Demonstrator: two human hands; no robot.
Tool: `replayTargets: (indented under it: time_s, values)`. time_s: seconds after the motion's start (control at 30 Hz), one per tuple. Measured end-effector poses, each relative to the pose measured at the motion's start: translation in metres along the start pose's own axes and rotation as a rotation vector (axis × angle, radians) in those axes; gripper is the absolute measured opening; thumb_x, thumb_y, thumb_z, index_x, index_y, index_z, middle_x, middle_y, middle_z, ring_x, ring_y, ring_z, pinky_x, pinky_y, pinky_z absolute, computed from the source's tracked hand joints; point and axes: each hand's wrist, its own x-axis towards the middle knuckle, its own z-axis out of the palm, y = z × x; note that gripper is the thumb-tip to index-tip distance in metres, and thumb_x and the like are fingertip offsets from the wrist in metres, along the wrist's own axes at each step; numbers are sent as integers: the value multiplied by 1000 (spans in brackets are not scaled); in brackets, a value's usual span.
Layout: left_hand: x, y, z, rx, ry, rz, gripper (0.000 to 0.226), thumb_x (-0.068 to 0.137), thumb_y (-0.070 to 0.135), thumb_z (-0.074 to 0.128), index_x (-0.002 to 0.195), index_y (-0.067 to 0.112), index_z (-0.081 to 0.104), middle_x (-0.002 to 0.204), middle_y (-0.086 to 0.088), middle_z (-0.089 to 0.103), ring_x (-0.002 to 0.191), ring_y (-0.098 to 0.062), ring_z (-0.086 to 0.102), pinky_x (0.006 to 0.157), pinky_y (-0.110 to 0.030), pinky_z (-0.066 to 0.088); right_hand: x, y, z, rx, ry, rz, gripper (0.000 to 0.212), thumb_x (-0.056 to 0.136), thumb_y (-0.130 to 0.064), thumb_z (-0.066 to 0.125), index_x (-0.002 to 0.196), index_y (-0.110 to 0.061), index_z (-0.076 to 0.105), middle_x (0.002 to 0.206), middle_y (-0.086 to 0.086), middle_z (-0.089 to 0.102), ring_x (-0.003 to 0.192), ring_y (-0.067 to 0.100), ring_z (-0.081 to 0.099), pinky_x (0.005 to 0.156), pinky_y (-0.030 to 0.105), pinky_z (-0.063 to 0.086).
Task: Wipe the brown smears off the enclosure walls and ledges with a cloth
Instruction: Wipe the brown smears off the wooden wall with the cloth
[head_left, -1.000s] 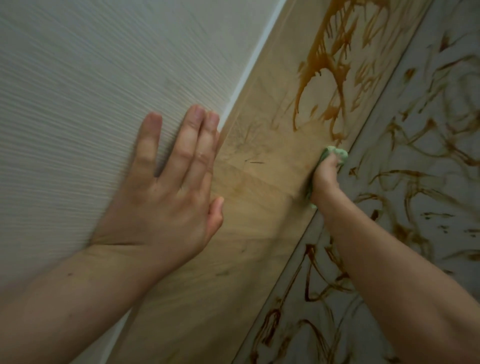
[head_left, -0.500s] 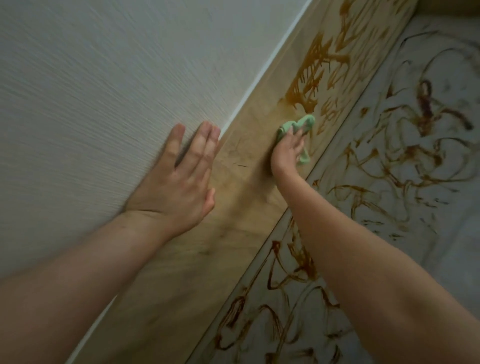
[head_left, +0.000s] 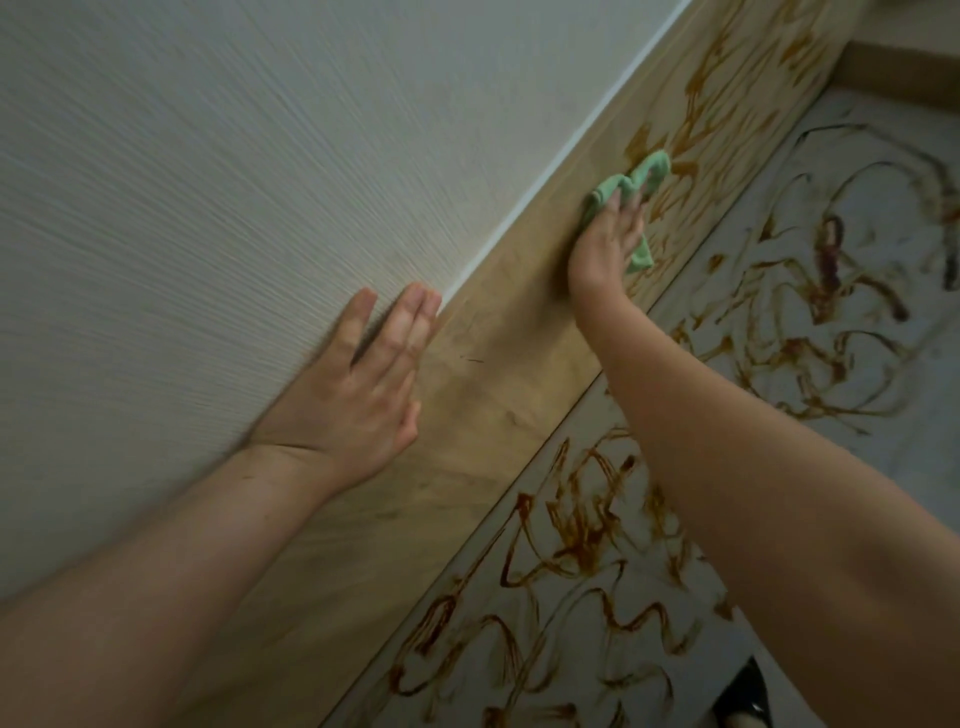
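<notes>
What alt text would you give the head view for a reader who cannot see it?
A right hand presses a green cloth against a wooden panel, at the edge of its brown smears. The left hand rests flat on the pale textured wall beside it. More smears cover the light surface below the panel.

Wood panel is flat and open between the hands; left hand lies flat at its top edge, right hand presses the cloth further up; beyond that it's clear running until the corner ledge blocks it.
</notes>
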Motion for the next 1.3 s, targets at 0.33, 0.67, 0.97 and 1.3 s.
replayTargets:
  time_s: [0.33, 0.67, 0.97, 1.3]
  values:
    - [29, -7, -56, -56, -235, 64, 70, 101, 42, 27, 154, -3, 24, 169, -25, 4, 157, -40, 3, 123, -65, -9, -94, 24, 2, -90, -296, -103, 60, 108, -59, 21, 153, -59, -19, 170, -9, -21, 159, 28, -10, 125, 56, 1]
    - [205, -41, -53, 57, -200, -35, 85, 101, 53, 10, 157, -11, -5, 169, -25, -11, 158, -38, -12, 126, -57, -9, 23, -9, -28, -33, -139, -77, 59, 108, -60, 17, 157, -54, -15, 172, -7, -16, 159, 28, -11, 123, 58, -4]
    - [209, -39, -38, 108, -191, 108, 85, 103, 54, 4, 159, -10, -1, 169, -24, -13, 153, -54, -8, 112, -74, -12, 63, 72, -8, 109, -24, 329, 59, 107, -60, 10, 161, -46, -10, 173, -7, -10, 160, 26, -9, 126, 58, -6]
    - [204, -41, -19, 10, -88, 103, 80, 108, 49, 12, 157, -14, 10, 169, -25, -11, 151, -58, -9, 112, -76, -8, 156, 200, -12, 305, 22, 663, 90, 84, -89, 13, 163, -45, 9, 173, -2, 14, 158, 27, 13, 126, 61, 10]
